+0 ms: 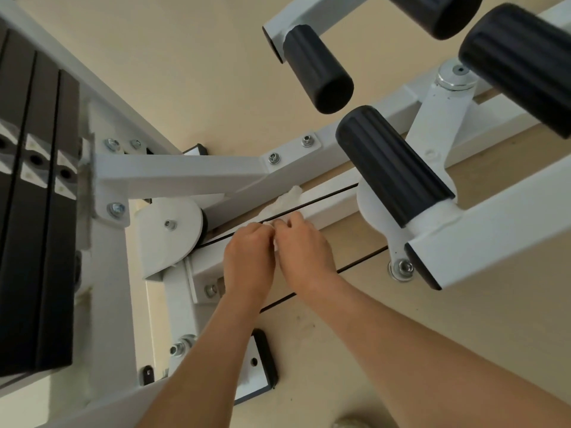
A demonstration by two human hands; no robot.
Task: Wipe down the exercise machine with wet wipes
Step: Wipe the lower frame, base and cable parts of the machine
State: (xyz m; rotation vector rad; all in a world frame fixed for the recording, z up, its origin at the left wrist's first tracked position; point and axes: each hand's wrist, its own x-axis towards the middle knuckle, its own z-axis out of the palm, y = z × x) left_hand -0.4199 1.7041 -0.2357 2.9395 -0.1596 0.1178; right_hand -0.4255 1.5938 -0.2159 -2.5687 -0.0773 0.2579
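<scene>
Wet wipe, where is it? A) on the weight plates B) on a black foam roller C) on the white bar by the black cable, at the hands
C: the wet wipe lies on the white bar beside the black cable, and the left hand and right hand pinch its near end.

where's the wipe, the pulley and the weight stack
wipe (287, 199): head view, its crumpled upper end
pulley (180, 216): head view, flat white face
weight stack (37, 242): head view, side of a black plate
</scene>
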